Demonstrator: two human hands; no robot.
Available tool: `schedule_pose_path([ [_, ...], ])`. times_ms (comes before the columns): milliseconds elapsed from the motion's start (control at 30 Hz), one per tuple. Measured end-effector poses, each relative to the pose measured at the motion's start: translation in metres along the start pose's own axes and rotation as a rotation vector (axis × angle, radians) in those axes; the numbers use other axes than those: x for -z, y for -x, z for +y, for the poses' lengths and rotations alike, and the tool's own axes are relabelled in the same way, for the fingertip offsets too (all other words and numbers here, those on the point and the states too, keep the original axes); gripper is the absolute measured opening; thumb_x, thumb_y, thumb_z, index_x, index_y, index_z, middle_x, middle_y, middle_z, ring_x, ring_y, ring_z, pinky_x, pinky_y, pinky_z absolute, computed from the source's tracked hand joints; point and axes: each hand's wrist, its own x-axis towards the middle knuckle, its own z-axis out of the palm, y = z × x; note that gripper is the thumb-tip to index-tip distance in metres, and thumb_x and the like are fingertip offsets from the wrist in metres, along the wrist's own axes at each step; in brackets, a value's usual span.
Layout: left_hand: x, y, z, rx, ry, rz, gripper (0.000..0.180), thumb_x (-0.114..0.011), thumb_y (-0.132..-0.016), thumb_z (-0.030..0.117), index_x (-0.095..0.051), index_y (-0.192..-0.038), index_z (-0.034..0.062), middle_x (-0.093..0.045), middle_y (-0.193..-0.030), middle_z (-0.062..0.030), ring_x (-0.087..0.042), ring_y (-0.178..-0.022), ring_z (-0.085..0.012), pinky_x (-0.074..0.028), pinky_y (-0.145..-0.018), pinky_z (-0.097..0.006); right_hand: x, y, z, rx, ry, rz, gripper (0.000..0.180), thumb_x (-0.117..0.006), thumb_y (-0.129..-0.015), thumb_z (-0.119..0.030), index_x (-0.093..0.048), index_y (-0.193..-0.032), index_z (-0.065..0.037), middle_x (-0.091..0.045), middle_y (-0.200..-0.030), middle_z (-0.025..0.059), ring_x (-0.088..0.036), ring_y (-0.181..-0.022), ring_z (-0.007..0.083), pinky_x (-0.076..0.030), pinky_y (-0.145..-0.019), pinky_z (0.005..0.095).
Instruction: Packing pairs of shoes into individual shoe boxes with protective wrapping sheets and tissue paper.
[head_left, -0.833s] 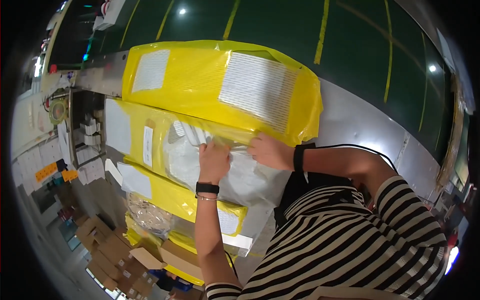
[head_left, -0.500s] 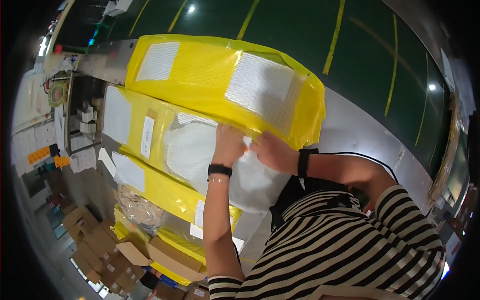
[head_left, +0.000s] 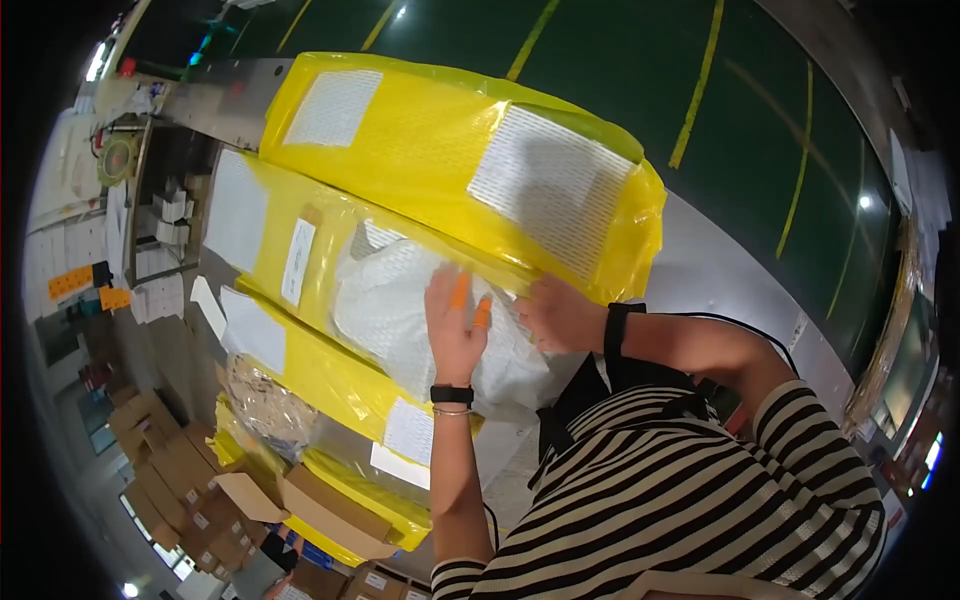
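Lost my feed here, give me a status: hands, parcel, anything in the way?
Left hand flat on white woven-plastic parcel. Right hand at its edge, grip unclear. Large yellow plastic-wrapped parcel lies right beside it.

Both hands sit on the padded mailer point(head_left: 400, 310): left hand point(head_left: 455, 325) flat on it, right hand point(head_left: 560, 315) just beside, at its edge. That mailer lies on a flat parcel point(head_left: 250, 225), big parcel point(head_left: 450, 150) behind it, cardboard boxes point(head_left: 170, 470) lower left.
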Motion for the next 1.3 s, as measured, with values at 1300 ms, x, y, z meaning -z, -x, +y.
schedule_pose_path([
  [1300,-0.053,0.166,0.042,0.764,0.213,0.788,0.051,-0.064,-0.092,0.011,-0.044,-0.136,-0.0034,-0.047,-0.135,-0.0262,-0.044,-0.127,-0.039,-0.031,-0.11,-0.045,0.075,-0.065,0.049,-0.596,0.035,0.051,0.039,-0.071,-0.082,-0.019,-0.061,-0.118,-0.007,-0.069,-0.091,0.0153,-0.064,-0.085,0.0347,-0.051,-0.078,0.0409],
])
